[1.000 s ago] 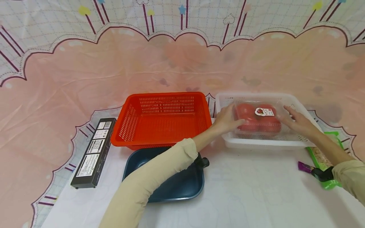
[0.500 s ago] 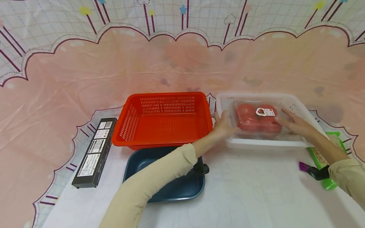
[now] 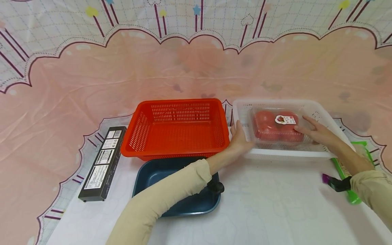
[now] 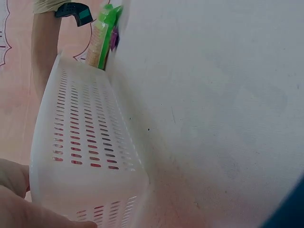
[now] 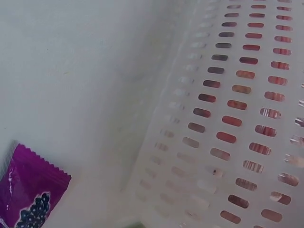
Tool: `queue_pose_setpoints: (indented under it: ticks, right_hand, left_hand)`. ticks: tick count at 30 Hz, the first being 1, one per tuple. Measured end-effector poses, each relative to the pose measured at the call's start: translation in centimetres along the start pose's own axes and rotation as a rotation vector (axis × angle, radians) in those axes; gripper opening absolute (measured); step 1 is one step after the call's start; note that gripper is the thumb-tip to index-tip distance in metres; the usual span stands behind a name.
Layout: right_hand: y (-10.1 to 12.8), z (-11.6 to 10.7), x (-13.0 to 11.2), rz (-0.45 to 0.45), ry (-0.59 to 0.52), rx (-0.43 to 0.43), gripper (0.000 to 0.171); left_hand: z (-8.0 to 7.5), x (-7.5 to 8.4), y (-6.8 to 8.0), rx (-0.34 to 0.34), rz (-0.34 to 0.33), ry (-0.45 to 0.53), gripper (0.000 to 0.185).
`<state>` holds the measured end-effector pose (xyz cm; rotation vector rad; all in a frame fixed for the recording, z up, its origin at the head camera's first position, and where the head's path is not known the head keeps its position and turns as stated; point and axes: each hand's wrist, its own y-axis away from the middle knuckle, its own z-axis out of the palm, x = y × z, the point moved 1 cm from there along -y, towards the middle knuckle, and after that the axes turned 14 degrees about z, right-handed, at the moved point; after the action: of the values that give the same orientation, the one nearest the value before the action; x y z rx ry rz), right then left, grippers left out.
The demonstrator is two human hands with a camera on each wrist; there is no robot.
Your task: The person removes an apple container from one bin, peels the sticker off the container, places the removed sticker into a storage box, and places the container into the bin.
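Two hands at the white basket (image 3: 288, 152), one by each short end. Pack (image 3: 275, 131) of red fruit sits inside, label up, clear lid on. Right hand (image 3: 320, 133) reaches in over the right end, fingers spread, not wrapped round anything; tips lie beside the pack's right end, contact hard to tell. Left hand (image 3: 241, 141) is outside at the left end, near the front corner, against the wall; thumb blurred, so cannot tell if it grips or only rests

Key relation: pack lies left of the right hand, long axis running left to right, same as the basket's. Right hand is nearer the pack; the basket wall stands between pack and left hand. Judgement: a hold on both short ends would line up with that axis

Nearby: red basket (image 3: 180, 136) just beyond the left hand; blue tray (image 3: 196, 206) partly under the left sleeve; purple sachet (image 5: 31, 190) off the basket's right
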<state>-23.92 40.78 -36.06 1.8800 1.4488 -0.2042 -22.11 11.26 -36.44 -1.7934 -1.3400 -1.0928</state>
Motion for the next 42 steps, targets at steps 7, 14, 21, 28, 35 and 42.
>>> queue_pose_setpoints:
  ticks: [7, 14, 21, 28, 35, 42]
  right_hand:
    - [-0.32, -0.17, 0.01, 0.024, -0.032, 0.047, 0.088]
    - [-0.61, 0.12, -0.30, 0.028, -0.106, 0.131, 0.086]
    - [-0.62, 0.23, -0.40, 0.005, -0.173, 0.180, 0.078]
    - [-0.57, 0.08, -0.49, 0.024, -0.219, 0.169, 0.074]
    - [-0.46, 0.04, -0.41, 0.009, -0.251, 0.190, 0.064]
    - [-0.27, -0.25, 0.20, 0.015, -0.364, 0.163, 0.056]
  left_hand:
    - [-0.04, -0.29, 0.23, -0.012, -0.005, 0.035, 0.100]
    - [-0.13, -0.50, 0.24, -0.010, 0.011, 0.064, 0.098]
    - [-0.08, -0.54, 0.20, -0.007, 0.024, 0.076, 0.097]
    - [-0.06, -0.48, 0.32, -0.008, 0.024, 0.070, 0.096]
    - [-0.05, -0.37, 0.40, -0.006, 0.022, 0.076, 0.095]
    - [-0.02, -0.45, 0.38, 0.000, 0.019, 0.078, 0.097]
